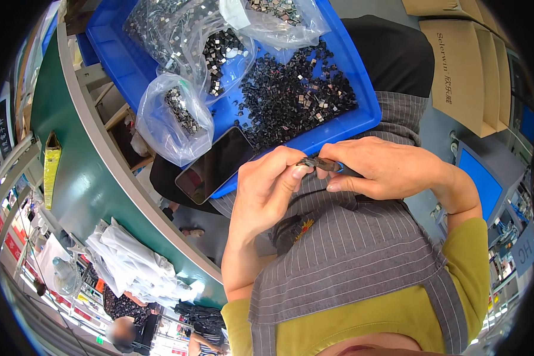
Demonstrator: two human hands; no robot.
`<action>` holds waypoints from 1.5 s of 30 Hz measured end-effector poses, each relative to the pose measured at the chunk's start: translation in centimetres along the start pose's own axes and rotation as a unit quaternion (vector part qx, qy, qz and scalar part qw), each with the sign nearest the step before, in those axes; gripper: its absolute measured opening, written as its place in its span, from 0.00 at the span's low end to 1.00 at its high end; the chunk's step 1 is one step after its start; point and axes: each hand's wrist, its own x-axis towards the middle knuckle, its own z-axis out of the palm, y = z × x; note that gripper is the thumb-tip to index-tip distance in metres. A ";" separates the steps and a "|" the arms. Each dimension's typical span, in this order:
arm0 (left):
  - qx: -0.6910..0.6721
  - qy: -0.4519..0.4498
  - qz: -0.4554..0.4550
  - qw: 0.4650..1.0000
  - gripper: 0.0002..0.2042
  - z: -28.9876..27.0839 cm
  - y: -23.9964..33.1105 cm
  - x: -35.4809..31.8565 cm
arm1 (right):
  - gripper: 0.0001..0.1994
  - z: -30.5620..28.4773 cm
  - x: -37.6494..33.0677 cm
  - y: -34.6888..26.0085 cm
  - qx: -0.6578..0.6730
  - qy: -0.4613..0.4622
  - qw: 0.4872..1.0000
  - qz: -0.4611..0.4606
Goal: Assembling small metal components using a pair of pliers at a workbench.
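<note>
My right hand (pixel 385 169) is closed round a pair of pliers (pixel 329 165) with dark jaws and some blue on the handle. Its jaws meet a small dark piece (pixel 303 162) that my left hand (pixel 270 184) pinches between thumb and fingertips; the fingers partly hide it, so its exact shape does not show. Both hands are above the near edge of a blue plastic tray (pixel 362 77). Inside lies a heap of small black parts (pixel 296 98), some with shiny metal faces. A clear plastic bag (pixel 154 127) of similar metal parts sits at its left side.
A black smartphone (pixel 216 166) lies at the tray's near left corner. Left of me curves a green tabletop (pixel 77 196) bearing white cloth (pixel 130 261) and a yellow holder (pixel 52 169). Cardboard boxes (pixel 463 77) and a blue screen (pixel 479 184) are on the right. Other people appear lower left.
</note>
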 end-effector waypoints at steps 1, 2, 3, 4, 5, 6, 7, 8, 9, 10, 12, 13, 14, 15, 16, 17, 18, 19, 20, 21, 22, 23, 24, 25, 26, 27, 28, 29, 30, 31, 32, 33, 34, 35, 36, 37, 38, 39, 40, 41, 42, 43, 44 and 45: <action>0.000 -0.001 0.000 1.000 0.03 0.1 0.1 0.0 | 0.14 0.2 0.1 0.4 0.002 0.013 1.000 -0.021; 0.000 0.000 -0.014 1.000 0.03 0.1 0.2 0.0 | 0.15 0.3 0.1 0.6 0.003 0.025 0.999 -0.041; -0.001 0.002 -0.029 1.000 0.03 0.2 0.2 0.0 | 0.15 0.3 0.1 0.6 0.003 0.025 0.999 -0.041; -0.001 0.003 -0.030 1.000 0.03 0.2 0.2 0.0 | 0.15 0.3 0.1 0.5 0.007 0.020 0.999 -0.034; -0.003 0.000 -0.027 1.000 0.04 0.2 0.1 -0.1 | 0.15 0.3 0.2 0.5 0.011 0.015 0.999 -0.028; -0.006 -0.003 -0.025 1.000 0.04 0.2 0.1 -0.1 | 0.15 0.4 0.2 0.4 0.011 0.015 0.999 -0.028; -0.006 -0.003 -0.026 1.000 0.04 0.1 0.0 -0.1 | 0.15 0.5 0.2 0.4 0.011 0.016 1.000 -0.015; -0.018 -0.005 -0.013 1.000 0.06 0.2 -0.3 -0.1 | 0.15 0.6 0.2 0.3 0.012 0.016 1.000 -0.003; -0.031 -0.007 -0.001 0.999 0.08 0.2 -0.5 -0.1 | 0.15 0.8 0.2 0.3 0.011 0.016 1.000 -0.003; -0.031 -0.007 -0.001 0.999 0.08 0.3 -0.6 -0.1 | 0.15 1.0 0.2 0.3 0.032 0.028 0.999 -0.013; -0.017 0.029 0.049 0.998 0.06 0.6 -0.6 -0.1 | 0.15 1.2 0.1 0.1 0.053 0.040 0.998 -0.022; -0.017 0.029 0.049 0.998 0.06 0.6 -0.7 -0.2 | 0.15 1.1 0.1 -0.1 0.047 0.038 0.998 -0.021; 0.023 0.045 0.079 0.996 0.05 0.7 -0.8 -0.2 | 0.15 1.1 0.1 -0.3 0.041 0.036 0.998 -0.019; 0.063 0.059 0.110 0.990 0.04 0.7 -0.9 -0.3 | 0.15 1.2 0.1 -0.2 0.041 0.037 0.998 -0.019; 0.063 0.058 0.110 0.990 0.04 0.7 -1.1 -0.2 | 0.14 1.4 0.1 -0.1 0.047 0.048 0.997 -0.026; 0.111 0.069 0.155 0.979 0.03 0.6 -1.3 0.1 | 0.13 1.5 0.1 0.0 0.052 0.059 0.996 -0.032; 0.160 0.081 0.197 0.964 0.02 0.5 -1.4 0.1 | 0.13 1.2 0.2 -0.5 0.052 0.057 0.996 -0.033; 0.160 0.083 0.195 0.964 0.02 0.4 -1.5 0.1 | 0.13 0.7 0.3 -1.3 0.089 0.017 0.996 0.017; 0.159 0.085 0.205 0.962 0.02 0.4 -1.5 0.1 | 0.13 0.4 0.3 -1.8 0.124 -0.022 0.990 0.067; 0.156 0.085 0.218 0.960 0.02 0.3 -1.5 0.2 | 0.13 0.6 0.3 -1.5 0.125 -0.020 0.990 0.068; 0.155 0.083 0.219 0.960 0.02 0.3 -1.3 0.3 | 0.14 1.0 0.2 -0.9 0.103 -0.002 0.994 0.035; 0.116 0.065 0.195 0.972 0.02 0.2 -0.9 0.4 | 0.15 1.2 0.2 -0.5 0.081 0.016 0.997 0.002; 0.078 0.049 0.170 0.981 0.02 0.2 -0.7 0.5 | 0.15 1.4 0.2 -0.1 0.081 0.017 0.997 0.002; 0.078 0.048 0.170 0.981 0.02 0.1 -0.6 0.6 | 0.15 1.5 0.2 0.2 0.056 0.044 0.997 -0.036; 0.091 0.039 0.162 0.982 0.03 0.0 -0.5 0.7 | 0.16 1.4 0.1 0.4 0.031 0.071 0.994 -0.074; 0.105 0.030 0.153 0.982 0.03 -0.1 -0.5 0.7 | 0.16 1.3 0.1 0.5 0.031 0.070 0.994 -0.075; 0.105 0.030 0.152 0.982 0.03 -0.2 -0.6 0.6 | 0.16 1.2 0.1 0.6 0.007 0.070 0.994 -0.080; 0.091 0.019 0.131 0.987 0.03 -0.3 -0.6 0.5 | 0.16 1.1 0.1 0.6 -0.016 0.069 0.994 -0.085; 0.077 0.007 0.111 0.991 0.04 -0.3 -0.5 0.5 | 0.16 1.1 0.0 0.6 -0.016 0.070 0.994 -0.085; 0.077 0.006 0.111 0.991 0.04 -0.3 -0.5 0.4 | 0.16 1.0 0.1 0.6 -0.023 0.070 0.994 -0.080; 0.077 0.005 0.100 0.992 0.04 -0.3 -0.6 0.4 | 0.15 1.0 0.1 0.6 -0.030 0.071 0.994 -0.074; 0.077 0.004 0.090 0.993 0.04 -0.2 -0.5 0.3 | 0.15 1.0 0.0 0.6 -0.030 0.072 0.994 -0.074; 0.077 0.004 0.090 0.993 0.04 -0.2 -0.5 0.4 | 0.15 1.0 0.0 0.7 -0.027 0.067 0.995 -0.062; 0.079 0.002 0.087 0.993 0.05 -0.2 -0.5 0.4 | 0.15 1.0 0.0 0.7 -0.024 0.062 0.997 -0.050; 0.081 0.002 0.083 0.993 0.05 -0.2 -0.5 0.4 | 0.15 1.0 0.0 0.7 -0.023 0.062 0.997 -0.050; 0.081 0.002 0.083 0.993 0.05 -0.2 -0.5 0.4 | 0.15 0.9 0.0 0.7 -0.034 0.067 0.996 -0.048; 0.086 -0.007 0.066 0.994 0.01 -0.3 -0.4 0.4 | 0.14 0.9 -0.1 0.8 -0.045 0.071 0.995 -0.045; 0.090 -0.017 0.050 0.995 0.03 -0.4 -0.3 0.4 | 0.14 0.9 -0.1 0.7 -0.045 0.071 0.995 -0.045; 0.090 -0.017 0.050 0.995 0.03 -0.5 -0.2 0.4 | 0.15 1.0 -0.1 0.7 -0.058 0.081 0.994 -0.050; 0.081 -0.029 0.034 0.996 0.03 -0.6 -0.2 0.4 | 0.15 1.0 -0.1 0.7 -0.071 0.091 0.992 -0.055; 0.072 -0.042 0.018 0.996 0.03 -0.6 -0.1 0.3 | 0.15 1.1 -0.1 0.9 -0.071 0.091 0.992 -0.055; 0.072 -0.042 0.018 0.996 0.03 -0.6 0.0 0.3 | 0.15 1.2 -0.1 1.1 -0.060 0.085 0.993 -0.063; 0.084 -0.038 0.021 0.996 0.03 -0.6 0.1 0.4 | 0.15 1.3 0.0 1.3 -0.049 0.080 0.993 -0.072; 0.095 -0.034 0.024 0.995 0.03 -0.5 0.2 0.4 | 0.15 1.2 0.0 1.2 -0.049 0.079 0.993 -0.072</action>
